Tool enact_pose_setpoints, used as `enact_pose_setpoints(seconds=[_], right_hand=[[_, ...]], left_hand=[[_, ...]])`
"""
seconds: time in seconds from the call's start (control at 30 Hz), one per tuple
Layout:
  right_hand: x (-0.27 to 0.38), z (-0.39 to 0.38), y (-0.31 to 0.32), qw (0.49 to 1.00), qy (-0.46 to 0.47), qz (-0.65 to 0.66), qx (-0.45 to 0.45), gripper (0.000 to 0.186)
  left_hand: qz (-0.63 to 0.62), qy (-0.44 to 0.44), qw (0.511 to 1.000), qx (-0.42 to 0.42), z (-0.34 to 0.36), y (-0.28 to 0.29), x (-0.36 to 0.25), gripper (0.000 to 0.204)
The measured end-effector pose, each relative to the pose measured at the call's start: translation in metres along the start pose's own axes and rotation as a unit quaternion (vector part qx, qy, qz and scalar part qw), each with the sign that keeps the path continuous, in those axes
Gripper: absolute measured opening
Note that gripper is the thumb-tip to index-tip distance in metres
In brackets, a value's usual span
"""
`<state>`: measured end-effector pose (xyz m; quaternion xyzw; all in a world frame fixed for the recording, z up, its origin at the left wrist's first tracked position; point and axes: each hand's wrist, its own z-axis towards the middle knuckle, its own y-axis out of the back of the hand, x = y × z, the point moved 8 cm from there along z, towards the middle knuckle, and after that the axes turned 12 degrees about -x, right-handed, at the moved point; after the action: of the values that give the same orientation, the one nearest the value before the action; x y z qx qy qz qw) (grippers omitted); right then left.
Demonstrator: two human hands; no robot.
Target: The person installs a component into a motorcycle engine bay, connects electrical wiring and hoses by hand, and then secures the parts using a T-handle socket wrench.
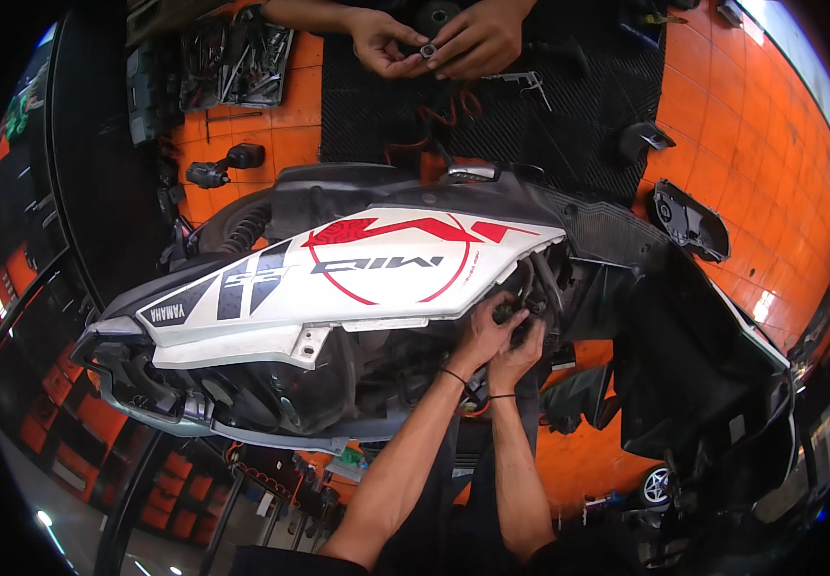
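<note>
A scooter lies across the view, its white side panel [281,264] marked with red and black graphics. At the panel's right end, the bodywork leaves an opening with dark parts inside. My left hand [485,333] reaches into this opening, fingers curled at a small dark part. Close beside it, my right hand [517,359] has its fingers bent and pinched at the same spot. Whatever the fingertips grip is too dark and too covered to name. Both wrists wear a thin dark band.
Across the scooter, another person's hands [434,43] hold a small metal ring-shaped part above a black mat [367,106]. An air blow gun [528,81] lies there. Nearby are a tool tray [281,82], a cordless impact wrench [226,167] and a black cover [688,221] on orange tiles.
</note>
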<state>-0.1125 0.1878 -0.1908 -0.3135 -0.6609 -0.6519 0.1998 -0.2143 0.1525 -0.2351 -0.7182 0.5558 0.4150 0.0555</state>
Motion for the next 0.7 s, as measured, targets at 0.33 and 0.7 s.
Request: enact_pose_setpoints(seconds=[0.33, 0.7], right_hand=[[-0.023, -0.005, -0.004, 0.989, -0.091, 0.038, 0.107, 0.012], [-0.045, -0.023, 0.0, 0.942, -0.236, 0.163, 0.173, 0.037]], left_hand=[[0.071, -0.018, 0.997, 0.003, 0.006, 0.005, -0.007, 0.032], [0.138, -0.12, 0.982, -0.046, 0.001, 0.008, -0.01, 0.033]])
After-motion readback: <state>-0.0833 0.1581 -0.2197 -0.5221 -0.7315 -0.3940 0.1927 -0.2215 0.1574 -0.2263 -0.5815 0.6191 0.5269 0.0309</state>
